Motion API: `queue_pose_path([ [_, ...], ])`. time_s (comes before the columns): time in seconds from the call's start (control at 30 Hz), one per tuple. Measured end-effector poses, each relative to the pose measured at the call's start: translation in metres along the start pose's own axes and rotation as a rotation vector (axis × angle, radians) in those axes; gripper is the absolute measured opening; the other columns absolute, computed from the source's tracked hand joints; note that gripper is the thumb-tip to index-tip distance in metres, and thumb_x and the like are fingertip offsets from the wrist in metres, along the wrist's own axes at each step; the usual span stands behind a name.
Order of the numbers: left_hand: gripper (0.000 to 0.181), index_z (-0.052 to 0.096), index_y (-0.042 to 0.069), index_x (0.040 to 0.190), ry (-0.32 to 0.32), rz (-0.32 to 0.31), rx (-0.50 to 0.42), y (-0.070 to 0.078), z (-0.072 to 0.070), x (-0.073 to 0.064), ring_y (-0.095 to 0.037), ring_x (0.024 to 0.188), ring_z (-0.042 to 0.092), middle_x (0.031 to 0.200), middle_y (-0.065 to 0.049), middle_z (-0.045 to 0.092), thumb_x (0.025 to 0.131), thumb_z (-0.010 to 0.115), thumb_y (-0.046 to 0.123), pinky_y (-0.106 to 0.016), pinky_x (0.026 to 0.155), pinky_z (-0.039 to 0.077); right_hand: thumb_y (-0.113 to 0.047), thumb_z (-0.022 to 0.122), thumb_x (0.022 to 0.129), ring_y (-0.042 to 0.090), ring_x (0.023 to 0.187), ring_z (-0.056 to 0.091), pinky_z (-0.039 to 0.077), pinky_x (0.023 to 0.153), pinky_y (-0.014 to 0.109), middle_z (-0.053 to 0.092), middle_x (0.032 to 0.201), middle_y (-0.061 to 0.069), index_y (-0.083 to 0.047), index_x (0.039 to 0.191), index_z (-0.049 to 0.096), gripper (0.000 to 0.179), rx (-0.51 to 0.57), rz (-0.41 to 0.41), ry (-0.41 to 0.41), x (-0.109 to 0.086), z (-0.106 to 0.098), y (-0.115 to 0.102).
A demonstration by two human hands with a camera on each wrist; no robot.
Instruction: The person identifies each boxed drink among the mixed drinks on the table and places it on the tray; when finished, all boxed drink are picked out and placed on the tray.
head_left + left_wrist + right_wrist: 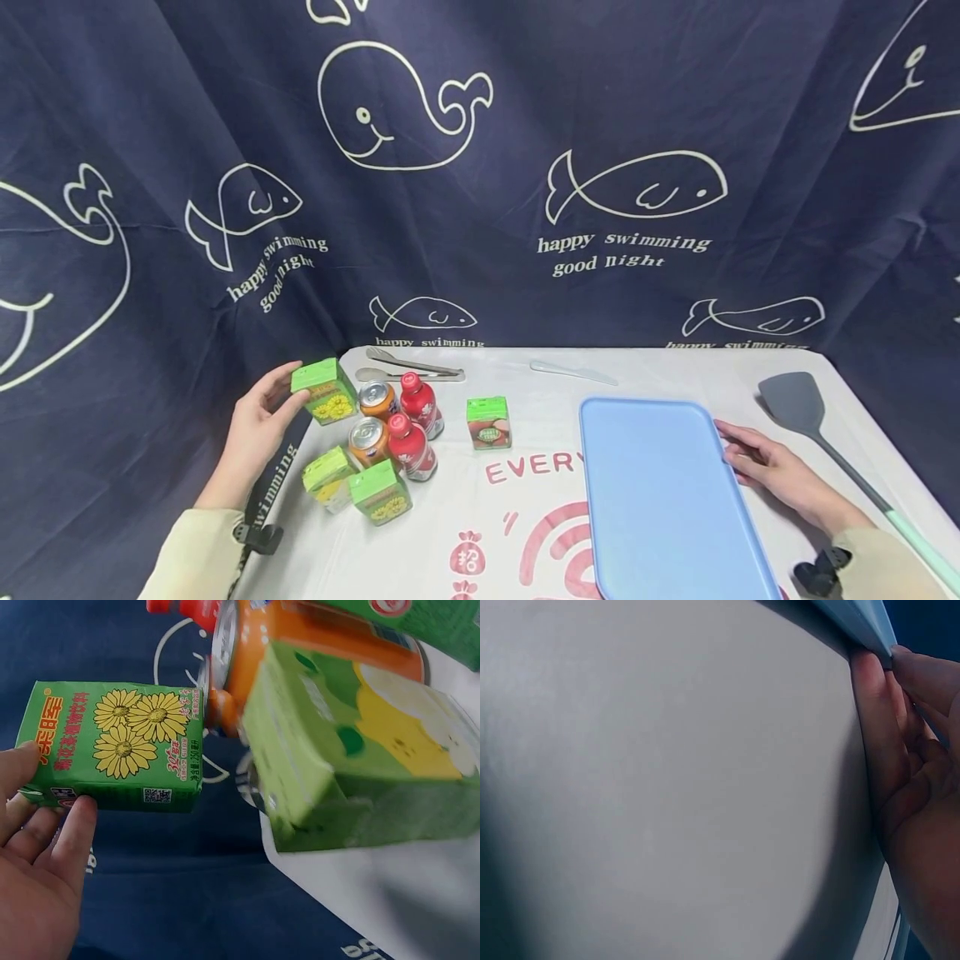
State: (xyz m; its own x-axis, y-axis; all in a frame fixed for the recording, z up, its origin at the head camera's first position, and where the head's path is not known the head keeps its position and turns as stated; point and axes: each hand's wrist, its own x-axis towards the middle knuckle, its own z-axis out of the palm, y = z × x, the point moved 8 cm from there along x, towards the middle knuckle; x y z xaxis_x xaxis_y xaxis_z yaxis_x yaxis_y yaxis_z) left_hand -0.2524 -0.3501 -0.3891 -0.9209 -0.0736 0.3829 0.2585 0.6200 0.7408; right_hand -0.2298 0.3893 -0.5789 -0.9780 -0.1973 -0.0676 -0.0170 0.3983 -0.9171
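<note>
My left hand (257, 427) grips a green drink carton (325, 392) with yellow flowers on it, at the back left by the table edge. In the left wrist view the thumb and fingers hold that carton by one end. Close to it stand two orange cans (368, 442), two red bottles (412, 450) and two more green cartons (381, 493). On the right, my right hand (780, 475) pinches the right rim of a light blue tray (667, 500). The right wrist view shows the thumb and fingertips at the tray's edge (862, 622).
A single green carton (489, 423) stands between the group and the tray. Metal tongs (420, 367) and a pale knife (572, 372) lie along the back. A grey spatula (795, 404) with a mint handle lies at the right. Dark curtains (510, 250) surround the table.
</note>
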Motion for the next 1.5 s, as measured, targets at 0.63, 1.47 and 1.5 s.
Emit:
queue_pose_path([
  [0.63,0.046,0.058,0.0,0.143,-0.081,0.098,-0.046,0.047,0.02,0.013,0.006,0.111,0.061,0.128,-0.017,0.07,0.101,0.071,0.012,-0.01,0.089,0.051,-0.012,0.06,0.108,-0.002,0.101,0.06,0.06,0.079,0.024,0.061,0.119,-0.002,0.008,0.156,0.034,0.058,0.011,-0.013,0.002,-0.003,-0.002,-0.002],
  [1.47,0.041,0.064,0.006,0.138,-0.189,0.197,-0.141,0.097,0.064,0.022,-0.013,0.104,0.068,0.112,-0.009,0.075,0.099,0.074,0.009,-0.018,0.095,0.052,-0.013,0.061,0.107,-0.002,0.101,0.06,0.06,0.08,0.025,0.061,0.119,-0.003,0.008,0.156,0.035,0.06,0.022,0.019,-0.008,-0.001,0.0,0.004],
  [1.5,0.04,0.064,0.006,0.137,-0.192,0.201,-0.141,0.098,0.067,0.023,-0.014,0.104,0.068,0.112,-0.008,0.075,0.098,0.074,0.009,-0.02,0.097,0.052,-0.013,0.061,0.107,-0.002,0.101,0.06,0.06,0.08,0.025,0.061,0.119,-0.001,0.008,0.156,0.034,0.06,0.015,0.021,-0.011,-0.001,0.0,0.003],
])
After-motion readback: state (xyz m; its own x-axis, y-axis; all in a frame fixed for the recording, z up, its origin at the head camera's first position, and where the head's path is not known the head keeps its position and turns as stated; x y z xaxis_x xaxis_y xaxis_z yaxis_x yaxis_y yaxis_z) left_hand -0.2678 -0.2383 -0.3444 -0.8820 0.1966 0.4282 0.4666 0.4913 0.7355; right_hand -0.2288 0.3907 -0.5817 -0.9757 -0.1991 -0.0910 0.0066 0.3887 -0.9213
